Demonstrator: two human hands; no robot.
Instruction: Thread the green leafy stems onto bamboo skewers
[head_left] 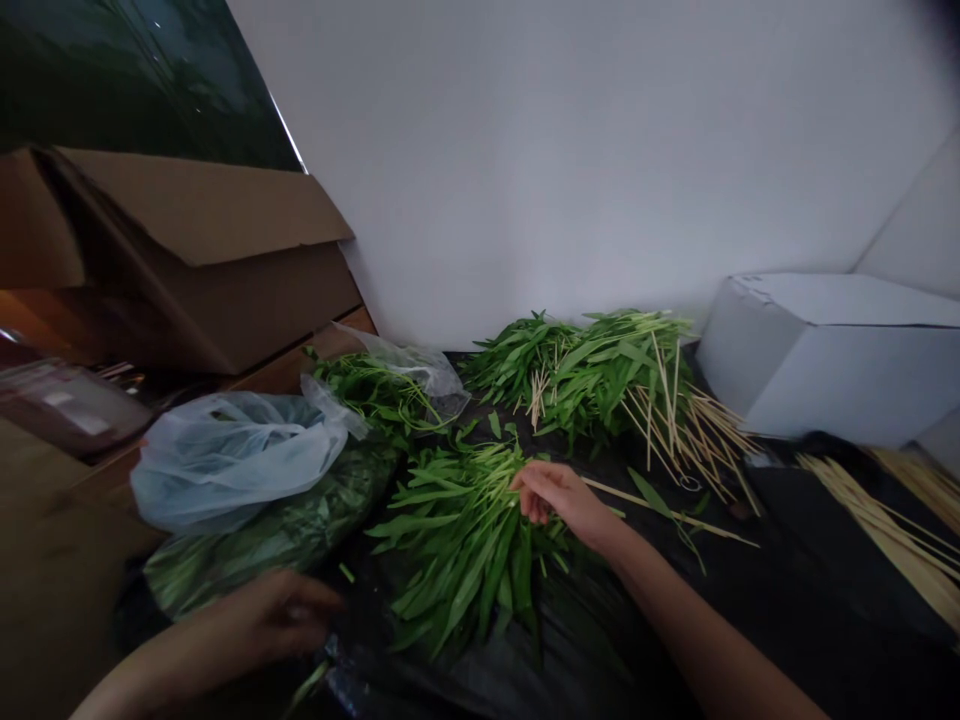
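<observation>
A fanned-out heap of long-leaved greens (457, 545), which look like water spinach, lies on a black plastic sheet (795, 590). My right hand (559, 497) is over the stem side of this heap, its fingers curled together against the pale stems; what is pinched in them is hidden. Behind that hand a thin wooden stick (675, 517) lies across the sheet. My left hand (274, 615) hovers at the lower left, slightly blurred, with bent fingers and a gap at the tips, and nothing shows in it. Below it is a loose green stalk (307, 688).
Bundled greens (622, 365) with thin sticks (697, 430) lie by the wall. A plastic bag of leaves (247, 460) is at left, below an open cardboard box (247, 290). A white box (840, 350) stands at right, near more flat sticks (885, 530).
</observation>
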